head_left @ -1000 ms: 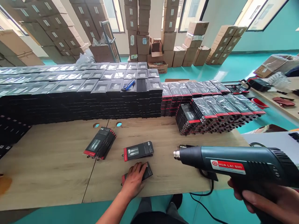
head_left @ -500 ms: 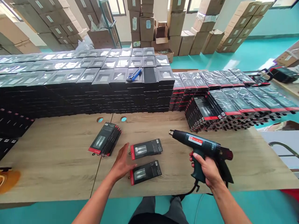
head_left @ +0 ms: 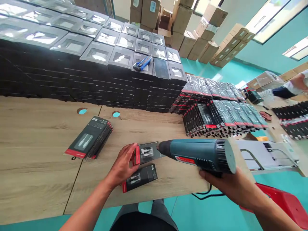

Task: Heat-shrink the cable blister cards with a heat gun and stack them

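Observation:
My right hand point(head_left: 231, 183) grips a dark green heat gun point(head_left: 192, 152) by its handle, raised over the table. Its nozzle points left, at the far end of a flat black package point(head_left: 147, 153) with a red end and a small window. My left hand point(head_left: 124, 165) is closed on the red end of that package, fingers on the far side and thumb on the near side. A second such package point(head_left: 141, 176) lies just below, partly behind my thumb. To the left, a fanned stack of the same packages point(head_left: 88, 138) rests on the wooden table point(head_left: 43, 179).
Tall rows of black boxes point(head_left: 115, 80) line the back of the table, a blue utility knife point(head_left: 142, 63) on top. More packages in film point(head_left: 223, 112) are piled at the right. A red stool point(head_left: 281, 202) stands right. Another person's arm point(head_left: 291, 87) shows at far right.
My right hand has lifted the heat gun and brought its nozzle left to the upper package. My left hand has closed on that package's red end. The view has turned right.

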Demonstrator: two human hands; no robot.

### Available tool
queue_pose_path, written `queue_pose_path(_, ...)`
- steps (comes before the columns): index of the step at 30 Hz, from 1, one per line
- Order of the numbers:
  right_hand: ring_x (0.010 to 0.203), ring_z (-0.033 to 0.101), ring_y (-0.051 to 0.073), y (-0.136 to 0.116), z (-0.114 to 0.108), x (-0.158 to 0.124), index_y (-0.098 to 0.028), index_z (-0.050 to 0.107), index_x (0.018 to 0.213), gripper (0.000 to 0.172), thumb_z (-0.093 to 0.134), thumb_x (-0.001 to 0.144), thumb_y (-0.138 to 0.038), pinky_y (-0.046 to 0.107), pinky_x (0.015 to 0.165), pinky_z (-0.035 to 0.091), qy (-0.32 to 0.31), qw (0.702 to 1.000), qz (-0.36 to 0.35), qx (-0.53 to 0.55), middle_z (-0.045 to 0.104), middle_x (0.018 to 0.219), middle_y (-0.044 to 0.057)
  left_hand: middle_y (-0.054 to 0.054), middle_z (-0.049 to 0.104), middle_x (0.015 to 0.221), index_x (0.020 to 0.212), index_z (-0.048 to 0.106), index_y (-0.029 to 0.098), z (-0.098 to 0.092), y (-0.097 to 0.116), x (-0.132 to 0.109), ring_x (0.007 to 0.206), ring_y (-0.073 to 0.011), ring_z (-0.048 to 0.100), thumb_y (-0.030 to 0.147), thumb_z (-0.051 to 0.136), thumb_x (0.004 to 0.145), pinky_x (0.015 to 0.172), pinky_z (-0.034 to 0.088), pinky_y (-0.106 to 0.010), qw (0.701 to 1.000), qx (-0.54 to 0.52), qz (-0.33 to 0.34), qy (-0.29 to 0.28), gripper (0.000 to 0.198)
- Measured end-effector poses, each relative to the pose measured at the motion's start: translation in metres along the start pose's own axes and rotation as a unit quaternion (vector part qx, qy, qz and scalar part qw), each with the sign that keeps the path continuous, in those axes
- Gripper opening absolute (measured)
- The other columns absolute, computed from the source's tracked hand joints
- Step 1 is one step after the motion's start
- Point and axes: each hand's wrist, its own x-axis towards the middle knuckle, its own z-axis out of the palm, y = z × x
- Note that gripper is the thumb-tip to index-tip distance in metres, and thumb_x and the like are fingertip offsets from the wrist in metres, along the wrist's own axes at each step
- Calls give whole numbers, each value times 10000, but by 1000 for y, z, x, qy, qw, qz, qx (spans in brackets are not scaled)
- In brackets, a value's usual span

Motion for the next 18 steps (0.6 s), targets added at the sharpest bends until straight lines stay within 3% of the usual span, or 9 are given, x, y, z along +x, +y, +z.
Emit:
queue_pose_path(3, 887, 716, 309, -12, 0, 14, -266, 770, 1053, 315, 736, 904, -541, 382, 767, 613, -37, 998, -12, -51, 817, 978, 41, -134, 582, 1583, 1713, 260, 311, 2, 4, 2, 1455, -333, 558, 192, 730, 913, 1208, 508, -540, 1000, 5, 15, 8, 935)
queue_pose_path(6, 948, 708, 331, -9, 0, 16, -267, 746, 1048, 348, 699, 924, -589, 426, 848, 614, -56, 996, -9, -67, 800, 1014, 54, -124, 577, 1593, 1719, 244, 328, 2, 6, 0, 1459, -325, 554, 203, 718, 926, 1211, 507, -532, 1000, 6, 8, 8, 932)
queue_pose_path(11, 795, 699, 282, -2, -6, 4, -260, 723, 946, 348, 706, 916, -606, 360, 660, 615, -104, 994, 12, -40, 769, 867, 22, -134, 600, 1557, 1697, 310, 302, 3, 5, -3, 1440, -337, 574, 256, 744, 914, 1199, 513, -543, 1000, -4, -25, 15, 897)
queue_pose_path(18, 1061, 701, 334, -14, 6, 20, -243, 722, 1171, 415, 691, 933, -580, 429, 960, 580, -82, 997, 3, -13, 809, 1143, 55, -138, 617, 1544, 1678, 358, 302, -2, 5, -4, 1432, -343, 588, 274, 783, 904, 1195, 515, -552, 999, -15, -32, 14, 883)
